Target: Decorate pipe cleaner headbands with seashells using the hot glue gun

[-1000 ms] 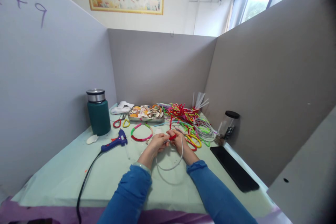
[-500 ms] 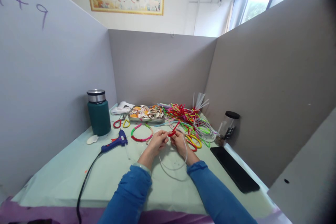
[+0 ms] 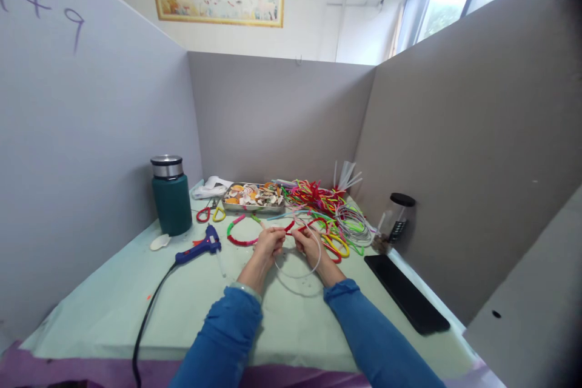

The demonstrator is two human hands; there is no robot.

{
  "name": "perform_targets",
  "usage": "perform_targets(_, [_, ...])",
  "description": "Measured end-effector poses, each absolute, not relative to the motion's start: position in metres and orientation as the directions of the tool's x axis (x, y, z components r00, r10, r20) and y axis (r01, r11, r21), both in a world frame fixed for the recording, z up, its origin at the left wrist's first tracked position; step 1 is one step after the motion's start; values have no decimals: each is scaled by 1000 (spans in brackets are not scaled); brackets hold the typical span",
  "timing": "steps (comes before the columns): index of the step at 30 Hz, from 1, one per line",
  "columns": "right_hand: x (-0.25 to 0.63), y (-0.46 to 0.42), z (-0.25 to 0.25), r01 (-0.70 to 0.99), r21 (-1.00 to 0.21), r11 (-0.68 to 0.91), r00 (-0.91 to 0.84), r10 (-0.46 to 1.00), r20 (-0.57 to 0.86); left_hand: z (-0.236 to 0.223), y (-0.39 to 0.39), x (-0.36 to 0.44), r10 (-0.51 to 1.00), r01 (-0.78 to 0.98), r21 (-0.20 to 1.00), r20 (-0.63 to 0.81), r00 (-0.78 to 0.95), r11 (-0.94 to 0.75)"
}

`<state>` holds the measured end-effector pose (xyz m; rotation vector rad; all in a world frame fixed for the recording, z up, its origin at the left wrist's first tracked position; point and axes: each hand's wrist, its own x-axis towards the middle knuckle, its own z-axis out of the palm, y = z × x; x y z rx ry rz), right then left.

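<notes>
Over the middle of the table, my left hand [image 3: 270, 244] pinches a white wire loop [image 3: 301, 277] near where a red pipe cleaner [image 3: 290, 227] is wound on it. My right hand [image 3: 308, 244] is closed on the loose length of that pipe cleaner, whose end curves up behind the fingers. The loop hangs below and between both hands. Just left of my left hand lies a ring wrapped in colored pipe cleaners [image 3: 240, 242]. Scissors with yellow and red handles [image 3: 337, 246] rest beside my right hand. My fingertips partly hide the wrapped spot.
A blue glue gun [image 3: 200, 246] with a black cord lies left, near a green bottle [image 3: 171, 203] and white spoon [image 3: 160, 242]. Behind are a metal tray of shells [image 3: 226, 207], piled pipe cleaners [image 3: 318, 195] and coiled wire [image 3: 352, 224]. A black phone-like slab [image 3: 407, 294] and a jar [image 3: 394, 221] stand right.
The red pipe cleaner's loose end has swung from upright between my hands to a curve on the right. The white loop has risen slightly, and my hands are a little farther apart.
</notes>
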<state>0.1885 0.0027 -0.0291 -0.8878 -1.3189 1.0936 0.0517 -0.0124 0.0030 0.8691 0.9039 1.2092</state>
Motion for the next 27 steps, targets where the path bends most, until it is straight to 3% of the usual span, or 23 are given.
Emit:
perform_targets(8, [189,3,-31,-86,-976,201,-15,979,203,-1,-13,55,976,-215,954,-195,93,211])
perform_targets(18, [187,0,-26,-153,-962,227,-40,971,236,3,-15,54,974,-264,939,-206,91,223])
perform_targets(27, [185,1,-28,-108,-971,213,24,977,212,-6,-12,58,980,-128,972,-188,59,195])
